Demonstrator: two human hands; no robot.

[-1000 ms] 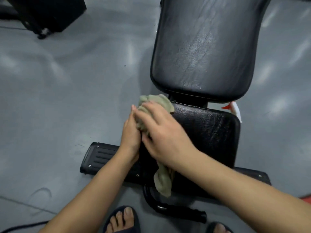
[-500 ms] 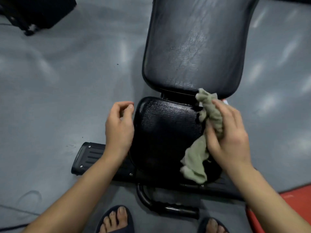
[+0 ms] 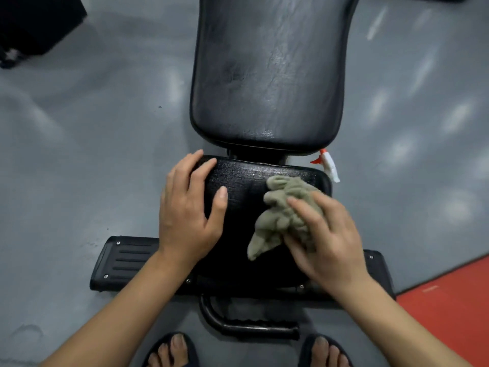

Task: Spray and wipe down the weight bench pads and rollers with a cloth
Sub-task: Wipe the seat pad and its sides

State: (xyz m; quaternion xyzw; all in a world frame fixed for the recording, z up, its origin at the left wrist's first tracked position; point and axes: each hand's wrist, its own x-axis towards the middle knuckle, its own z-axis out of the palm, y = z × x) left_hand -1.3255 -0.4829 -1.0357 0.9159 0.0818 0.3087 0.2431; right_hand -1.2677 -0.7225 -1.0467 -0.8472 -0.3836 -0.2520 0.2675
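Observation:
A black weight bench fills the middle of the head view, with a long back pad (image 3: pixel 270 75) above a smaller seat pad (image 3: pixel 243 186). My left hand (image 3: pixel 189 207) rests flat on the seat pad's left edge, fingers spread. My right hand (image 3: pixel 322 234) presses a crumpled olive-green cloth (image 3: pixel 283 213) onto the right half of the seat pad, fingers laid over it. A white spray bottle with a red trigger (image 3: pixel 329 165) stands on the floor behind the seat pad's right corner, mostly hidden.
The bench's black base bar (image 3: pixel 127 258) runs across below the seat, with a curved black handle (image 3: pixel 238 324) in front. My sandalled feet (image 3: pixel 172 350) stand on the grey floor. A red mat (image 3: pixel 455 308) lies at lower right. Dark equipment (image 3: pixel 34 25) sits at top left.
My right hand has swept the cloth from the seat's left edge to its right side and now down onto the top. My left hand has moved onto the seat's left edge.

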